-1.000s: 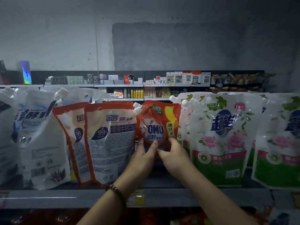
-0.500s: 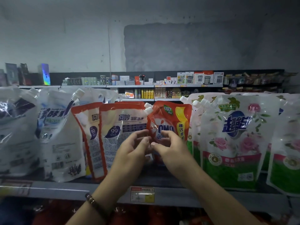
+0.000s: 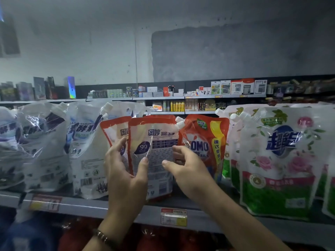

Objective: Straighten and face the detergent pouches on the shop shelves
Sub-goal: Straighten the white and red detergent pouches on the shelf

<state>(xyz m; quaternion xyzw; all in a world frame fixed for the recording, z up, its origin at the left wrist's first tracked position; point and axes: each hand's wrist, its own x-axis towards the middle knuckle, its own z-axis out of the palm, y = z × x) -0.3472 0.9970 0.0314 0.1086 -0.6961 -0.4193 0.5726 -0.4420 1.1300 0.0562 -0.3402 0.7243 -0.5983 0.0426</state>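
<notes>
An orange-edged white detergent pouch (image 3: 154, 138) stands on the shelf with its printed back facing me. My left hand (image 3: 125, 178) grips its left edge, thumb on the front and fingers behind. My right hand (image 3: 188, 171) pinches its right edge the same way. Just to the right, an orange OMO pouch (image 3: 204, 142) shows its front and leans slightly. A second back-facing orange-edged pouch (image 3: 116, 131) stands partly hidden behind my left hand.
White and blue pouches (image 3: 85, 142) crowd the shelf on the left, tilted and crumpled. Green and white rose-print pouches (image 3: 279, 160) fill the right. The grey shelf edge (image 3: 81, 205) carries a price tag (image 3: 174, 217). Red goods sit below; another aisle's shelves stand behind.
Both hands have left the front-facing OMO pouch and shifted left onto the back-facing pouch beside it. The view has moved closer to the shelf.
</notes>
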